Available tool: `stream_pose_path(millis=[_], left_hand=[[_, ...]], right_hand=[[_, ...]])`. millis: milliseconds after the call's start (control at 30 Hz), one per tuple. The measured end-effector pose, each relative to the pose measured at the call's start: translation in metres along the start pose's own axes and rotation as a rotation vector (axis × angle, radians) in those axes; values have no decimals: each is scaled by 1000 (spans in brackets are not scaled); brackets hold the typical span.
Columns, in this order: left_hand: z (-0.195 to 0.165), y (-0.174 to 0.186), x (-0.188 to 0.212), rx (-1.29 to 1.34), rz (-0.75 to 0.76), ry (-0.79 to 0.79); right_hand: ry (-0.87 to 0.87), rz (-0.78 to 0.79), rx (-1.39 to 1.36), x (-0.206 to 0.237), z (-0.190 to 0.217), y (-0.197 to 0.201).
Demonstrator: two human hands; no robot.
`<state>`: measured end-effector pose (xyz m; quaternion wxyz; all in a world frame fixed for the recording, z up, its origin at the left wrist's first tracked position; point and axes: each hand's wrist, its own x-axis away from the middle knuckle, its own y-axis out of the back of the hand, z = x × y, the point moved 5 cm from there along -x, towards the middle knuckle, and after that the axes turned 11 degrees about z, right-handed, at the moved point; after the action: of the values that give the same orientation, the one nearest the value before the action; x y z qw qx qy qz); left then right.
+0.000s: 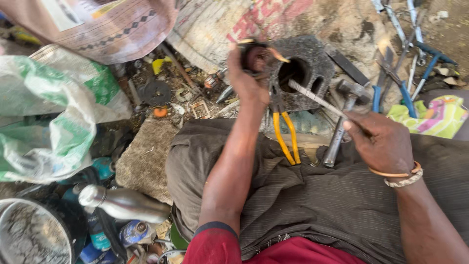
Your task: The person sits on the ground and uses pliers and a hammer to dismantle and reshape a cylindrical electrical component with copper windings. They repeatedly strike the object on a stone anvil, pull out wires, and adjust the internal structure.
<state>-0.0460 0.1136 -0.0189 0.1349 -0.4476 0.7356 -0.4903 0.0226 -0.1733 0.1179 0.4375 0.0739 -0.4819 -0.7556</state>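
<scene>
My left hand (pixel 246 78) is raised in front of me and grips a small dark round part (pixel 255 56) with thin copper-coloured leads sticking out. My right hand (pixel 381 142) holds a thin flat metal file (pixel 315 98) that points up and left toward that part, its tip just short of it. Behind both sits a heavy dark metal block (pixel 312 61) with round holes. Yellow-handled pliers (pixel 283 129) lie on my lap below the left hand. A steel hammer (pixel 342 122) lies beside them, close to my right hand.
Blue-handled tools (pixel 403 80) and wrenches lie at the upper right by a bright cloth (pixel 437 117). White and green sacks (pixel 49 112) are piled on the left. A steel bottle (pixel 124 203), a bucket (pixel 29 232) and small scrap (pixel 156 93) crowd the ground at left.
</scene>
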Motion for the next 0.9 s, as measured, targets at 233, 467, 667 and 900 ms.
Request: stream_pose_path(millis=[233, 467, 667, 900], left_hand=[[-15, 1, 2, 22, 95, 52], [19, -6, 9, 61, 203, 239], [32, -12, 17, 14, 179, 358], [24, -37, 30, 63, 312, 459]], right_hand=[[76, 355, 204, -21, 0, -15], [-475, 381, 561, -97, -140, 39], [-563, 416, 661, -117, -210, 2], [-679, 413, 629, -114, -242, 3]])
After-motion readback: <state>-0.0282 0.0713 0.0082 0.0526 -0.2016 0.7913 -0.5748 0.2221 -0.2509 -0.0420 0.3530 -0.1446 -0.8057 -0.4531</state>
